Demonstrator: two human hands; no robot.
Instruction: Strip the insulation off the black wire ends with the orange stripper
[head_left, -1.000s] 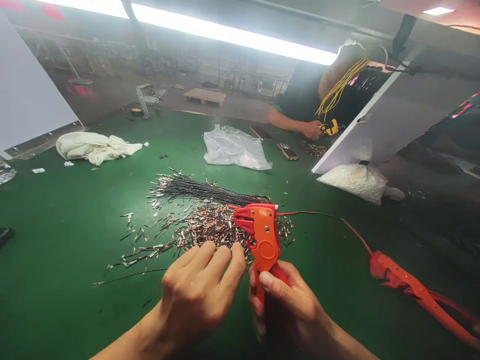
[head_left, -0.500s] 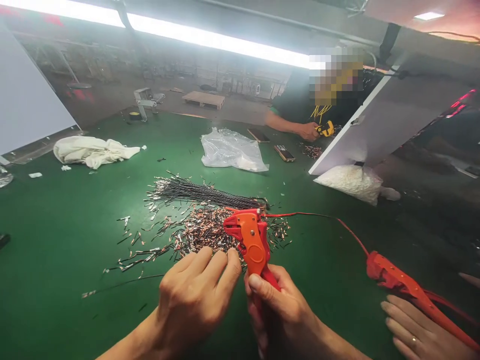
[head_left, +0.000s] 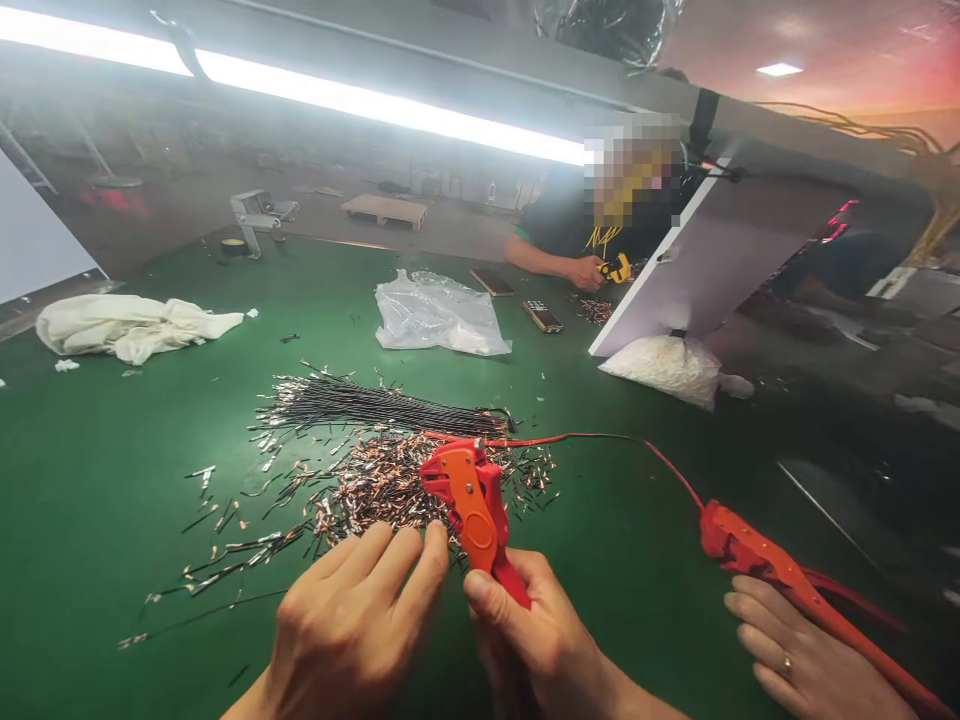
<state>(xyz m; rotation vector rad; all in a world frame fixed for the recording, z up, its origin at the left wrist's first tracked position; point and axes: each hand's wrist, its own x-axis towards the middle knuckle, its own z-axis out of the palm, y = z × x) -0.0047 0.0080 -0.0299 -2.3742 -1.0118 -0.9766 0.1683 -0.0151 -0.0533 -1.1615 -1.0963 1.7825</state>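
R hand (head_left: 536,625) grips orange tool (head_left: 469,510) firmly; L hand (head_left: 352,610), at its 8 o'clock, fingers curled, hold unclear.

Orange-red wire stripper (head_left: 472,505), tilted left

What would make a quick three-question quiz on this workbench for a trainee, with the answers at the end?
1. True or false: the right hand holds the nearer stripper by its handles.
2. What lies along the far side of the scrap pile? A) white cloth; B) bundle of black wires; C) roll of tape.
3. Fill in: the other person's hand, next to the second stripper, wears a ____.

Key: 1 true; 2 B; 3 ring.
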